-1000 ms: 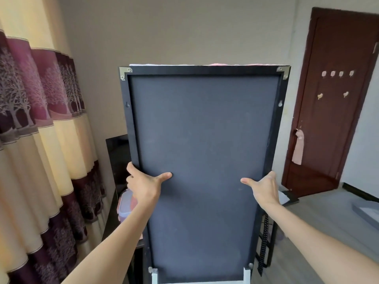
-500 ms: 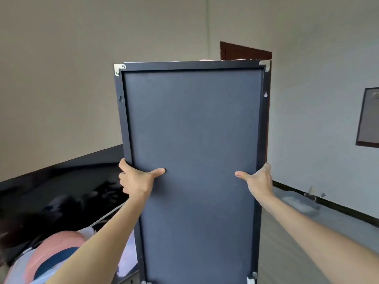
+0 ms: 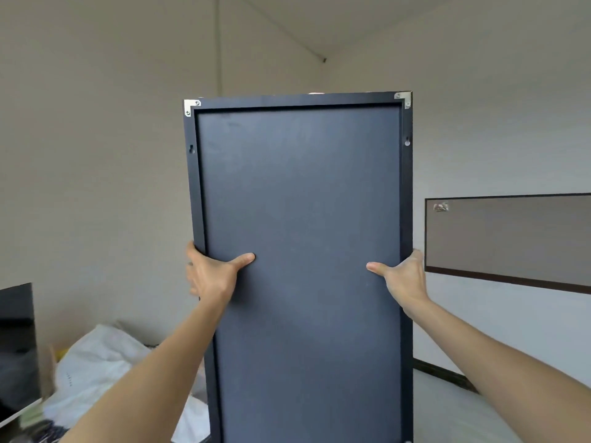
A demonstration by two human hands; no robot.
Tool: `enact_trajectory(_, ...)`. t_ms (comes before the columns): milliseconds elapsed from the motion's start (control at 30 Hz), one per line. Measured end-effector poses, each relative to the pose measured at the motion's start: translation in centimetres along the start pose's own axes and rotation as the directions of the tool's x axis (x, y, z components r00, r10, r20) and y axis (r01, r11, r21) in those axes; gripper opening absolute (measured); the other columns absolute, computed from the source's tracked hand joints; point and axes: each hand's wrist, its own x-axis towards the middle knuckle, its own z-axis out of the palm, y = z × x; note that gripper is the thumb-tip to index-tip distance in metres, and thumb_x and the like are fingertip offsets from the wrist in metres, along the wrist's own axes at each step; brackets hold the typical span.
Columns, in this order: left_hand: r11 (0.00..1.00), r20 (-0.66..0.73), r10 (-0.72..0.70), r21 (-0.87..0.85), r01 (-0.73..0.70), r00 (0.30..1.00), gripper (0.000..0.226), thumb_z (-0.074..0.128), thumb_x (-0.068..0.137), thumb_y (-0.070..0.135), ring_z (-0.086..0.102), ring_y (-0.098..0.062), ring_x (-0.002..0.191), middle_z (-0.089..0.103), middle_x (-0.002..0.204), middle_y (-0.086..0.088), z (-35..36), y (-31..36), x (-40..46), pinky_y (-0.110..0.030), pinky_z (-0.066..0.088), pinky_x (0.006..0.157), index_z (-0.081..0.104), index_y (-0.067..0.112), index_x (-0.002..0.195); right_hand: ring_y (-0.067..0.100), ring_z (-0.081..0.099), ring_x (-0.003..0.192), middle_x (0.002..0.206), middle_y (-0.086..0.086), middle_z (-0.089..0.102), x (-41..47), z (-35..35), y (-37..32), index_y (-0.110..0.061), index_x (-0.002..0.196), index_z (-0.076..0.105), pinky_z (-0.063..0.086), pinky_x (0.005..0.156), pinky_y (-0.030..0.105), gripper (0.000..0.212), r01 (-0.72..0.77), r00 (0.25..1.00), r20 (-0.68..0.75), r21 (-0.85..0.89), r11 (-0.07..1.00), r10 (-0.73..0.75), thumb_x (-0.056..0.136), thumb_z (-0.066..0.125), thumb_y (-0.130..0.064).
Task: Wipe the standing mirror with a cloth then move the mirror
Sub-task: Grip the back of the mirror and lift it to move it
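Fingers (image 3: 192,279) of both hands clasp the mirror's (image 3: 303,251) edges.

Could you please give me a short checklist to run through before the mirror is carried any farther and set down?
1. Left hand grips the mirror at its left frame edge, thumb on the backing: ok.
2. Right hand grips the right frame edge likewise: ok.
3. Both hands at matching height, mirror near upright: ok.
4. Path ahead visible: not ok, the mirror's back blocks the middle of the view.
5. Floor clear on the left: not ok, a white bag lies close by.
6. Mirror's bottom edge and stand clear of the floor: cannot tell, out of view.
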Motion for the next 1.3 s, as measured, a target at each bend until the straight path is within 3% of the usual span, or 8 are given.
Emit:
enact_trajectory(267, 0.992, 0.165, 0.003, -0.125, 0.018, 0.986, 0.112, 0.088, 0.046, 0.042, 0.043, -0.033, 0.123, 0.045, 0.134, -0.008, 15.3, -1.8, 1.8, -0.053, 0.034, 0.102, 0.024, 0.024, 0.137, 0.034, 0.052, 0.107, 0.116, 0.015, 0.051, 9.7, -4.6, 3.8, -0.002, 0.119, 0.034, 0.047, 0.089, 0.044, 0.072, -0.02, 0.987, -0.158, -0.047, 0.999, 0.012, 0.068, 0.082, -0.018)
enact_trajectory(500, 0.987, 0.298, -0.012, -0.15, 0.06, 0.955, 0.11, 0.087, 0.057, 0.038, 0.035, -0.032, 0.129, 0.038, 0.139, -0.013, 28.9, -2.6, 3.6, -0.048, 0.027, 0.107, 0.02, 0.019, 0.143, 0.032, 0.053, 0.1, 0.107, 0.01, 0.051, 18.3, -7.1, 8.0, -0.005, 0.112, 0.036, 0.049, 0.088, 0.046, 0.064, -0.031, 0.96, -0.279, -0.098, 0.995, 0.002, 0.068, 0.081, -0.018)
enact_trajectory(733, 0.986, 0.414, 0.002, -0.155, 0.068, 0.91, 0.104, 0.088, 0.054, 0.037, 0.039, -0.031, 0.126, 0.043, 0.134, -0.01, 45.3, -4.0, 3.0, -0.049, 0.03, 0.105, 0.029, 0.014, 0.137, 0.032, 0.054, 0.107, 0.117, 0.012, 0.053, 29.1, -11.9, 15.5, -0.003, 0.115, 0.039, 0.048, 0.091, 0.044, 0.068, -0.067, 0.911, -0.413, -0.125, 0.99, 0.01, 0.066, 0.083, -0.017)
enact_trajectory(1000, 0.987, 0.487, -0.038, -0.12, 0.11, 0.873, 0.1, 0.089, 0.051, 0.038, 0.047, -0.034, 0.117, 0.049, 0.126, -0.01, 63.6, -9.5, 1.2, -0.054, 0.038, 0.099, 0.032, 0.014, 0.13, 0.035, 0.055, 0.109, 0.121, 0.015, 0.054, 40.9, -16.0, 26.8, -0.003, 0.117, 0.036, 0.048, 0.092, 0.043, 0.066, -0.16, 0.891, -0.446, -0.13, 0.978, 0.087, 0.068, 0.081, -0.015)
enact_trajectory(1300, 0.978, 0.55, -0.067, -0.129, 0.164, 0.832, 0.094, 0.088, 0.055, 0.032, 0.048, -0.033, 0.116, 0.049, 0.126, -0.011, 76.5, -15.6, 1.2, -0.054, 0.037, 0.1, 0.032, 0.014, 0.129, 0.033, 0.052, 0.114, 0.125, 0.014, 0.051, 49.3, -16.9, 34.6, -0.002, 0.121, 0.034, 0.044, 0.092, 0.039, 0.068, -0.212, 0.868, -0.487, -0.178, 0.961, 0.101, 0.07, 0.079, -0.012)
